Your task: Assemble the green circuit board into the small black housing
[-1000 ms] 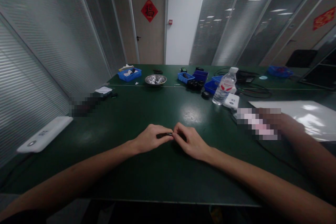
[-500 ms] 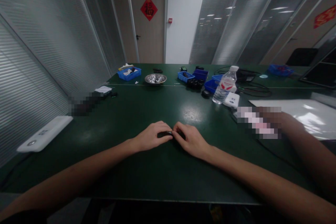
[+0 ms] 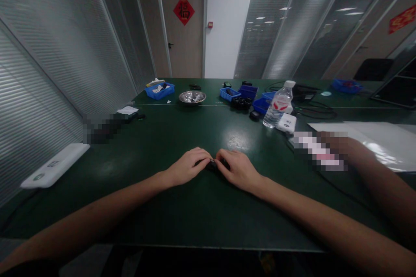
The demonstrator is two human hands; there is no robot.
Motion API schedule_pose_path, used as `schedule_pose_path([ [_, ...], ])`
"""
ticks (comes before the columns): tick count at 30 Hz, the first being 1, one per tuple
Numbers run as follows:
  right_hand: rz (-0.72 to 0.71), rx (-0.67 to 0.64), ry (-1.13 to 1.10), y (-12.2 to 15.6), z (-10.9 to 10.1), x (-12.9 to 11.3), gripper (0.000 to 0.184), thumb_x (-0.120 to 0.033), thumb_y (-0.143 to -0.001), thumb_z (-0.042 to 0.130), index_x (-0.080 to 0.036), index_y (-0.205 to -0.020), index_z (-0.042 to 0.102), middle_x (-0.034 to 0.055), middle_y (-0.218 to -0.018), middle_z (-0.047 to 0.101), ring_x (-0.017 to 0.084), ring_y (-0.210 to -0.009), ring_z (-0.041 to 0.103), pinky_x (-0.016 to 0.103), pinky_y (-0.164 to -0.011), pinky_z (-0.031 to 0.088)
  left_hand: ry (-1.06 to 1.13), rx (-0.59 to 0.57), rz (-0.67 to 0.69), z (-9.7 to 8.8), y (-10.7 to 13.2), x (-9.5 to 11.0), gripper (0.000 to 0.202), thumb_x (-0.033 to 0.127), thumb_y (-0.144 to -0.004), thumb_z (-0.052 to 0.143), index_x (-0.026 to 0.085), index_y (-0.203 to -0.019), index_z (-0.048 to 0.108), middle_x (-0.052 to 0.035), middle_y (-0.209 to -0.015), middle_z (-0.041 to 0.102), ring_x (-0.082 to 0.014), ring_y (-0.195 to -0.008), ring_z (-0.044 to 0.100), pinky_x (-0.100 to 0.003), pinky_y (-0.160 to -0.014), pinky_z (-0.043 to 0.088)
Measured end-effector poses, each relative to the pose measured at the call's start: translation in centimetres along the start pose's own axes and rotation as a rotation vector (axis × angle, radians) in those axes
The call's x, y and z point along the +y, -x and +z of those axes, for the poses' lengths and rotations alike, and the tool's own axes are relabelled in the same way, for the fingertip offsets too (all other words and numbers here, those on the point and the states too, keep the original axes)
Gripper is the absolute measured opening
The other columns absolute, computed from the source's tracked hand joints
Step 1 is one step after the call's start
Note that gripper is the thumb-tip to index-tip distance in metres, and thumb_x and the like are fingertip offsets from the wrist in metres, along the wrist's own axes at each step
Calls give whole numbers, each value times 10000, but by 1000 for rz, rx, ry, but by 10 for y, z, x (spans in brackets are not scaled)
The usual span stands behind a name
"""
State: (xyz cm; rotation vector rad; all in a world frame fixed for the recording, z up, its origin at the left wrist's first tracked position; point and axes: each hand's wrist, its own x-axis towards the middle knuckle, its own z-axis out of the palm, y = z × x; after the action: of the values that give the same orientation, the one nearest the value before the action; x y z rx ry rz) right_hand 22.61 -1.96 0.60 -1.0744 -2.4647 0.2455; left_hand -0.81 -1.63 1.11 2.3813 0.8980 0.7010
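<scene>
My left hand (image 3: 186, 166) and my right hand (image 3: 237, 169) rest together on the dark green table (image 3: 182, 212), fingertips meeting. Between them they pinch a small dark object (image 3: 212, 165), mostly hidden by the curled fingers, so I cannot name it. Both hands have their fingers closed around it. A second person's forearm (image 3: 383, 181) reaches in from the right, its hand pixelated.
Toward the back stand a water bottle (image 3: 277, 106), a white device (image 3: 286, 123), several blue bins (image 3: 247, 94), a metal bowl (image 3: 192, 97) and cables. A white flat device (image 3: 53, 165) lies at the left edge, a white sheet (image 3: 383, 138) at the right.
My hands have closed tighter over the small dark object, hiding more of it, and shifted slightly away from me. The other person's forearm barely moved.
</scene>
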Motion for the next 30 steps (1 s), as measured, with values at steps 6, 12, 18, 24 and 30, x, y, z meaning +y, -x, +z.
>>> schedule_pose_path([
  [6, 36, 22, 104, -4, -2, 14, 102, -277, -1027, 485, -212, -989, 552, 23, -888, 679, 170, -734, 598, 327, -773, 404, -132, 90, -98, -1, 3, -9, 303, 299, -1069, 448, 234, -1175, 724, -48, -1176, 705, -228, -1106, 593, -412, -982, 477],
  [12, 81, 24, 94, -5, -3, 19, 109, -291, -1028, 485, -216, -990, 555, 23, -878, 684, 176, -737, 604, 315, -734, 400, -295, 99, -85, 3, 7, -18, 286, 297, -1045, 507, 310, -1220, 733, -29, -1241, 683, -249, -1138, 570, -446, -942, 483],
  [18, 89, 16, 104, -6, -4, 18, 104, -292, -1023, 496, -215, -992, 560, 24, -883, 680, 183, -750, 602, 309, -717, 387, -392, 47, -23, 2, 9, -16, 319, 271, -1019, 524, 285, -1290, 692, -52, -1325, 640, -269, -1216, 546, -476, -984, 473],
  [24, 68, 19, 120, -5, -3, 20, 107, -294, -1026, 492, -213, -992, 553, 22, -878, 675, 174, -726, 586, 316, -726, 385, -293, -7, -48, -9, 8, -24, 397, 218, -977, 532, 261, -1363, 618, -41, -1345, 637, -241, -1246, 545, -443, -1070, 454],
  [30, 11, 41, 216, -6, -1, 27, 96, -277, -1013, 514, -208, -973, 568, 59, -932, 650, 207, -844, 584, 338, -780, 404, -416, 31, -176, -8, 10, -48, 452, 318, -1046, 421, 254, -1484, 509, -62, -1558, 474, -262, -1436, 408, -495, -1167, 348],
])
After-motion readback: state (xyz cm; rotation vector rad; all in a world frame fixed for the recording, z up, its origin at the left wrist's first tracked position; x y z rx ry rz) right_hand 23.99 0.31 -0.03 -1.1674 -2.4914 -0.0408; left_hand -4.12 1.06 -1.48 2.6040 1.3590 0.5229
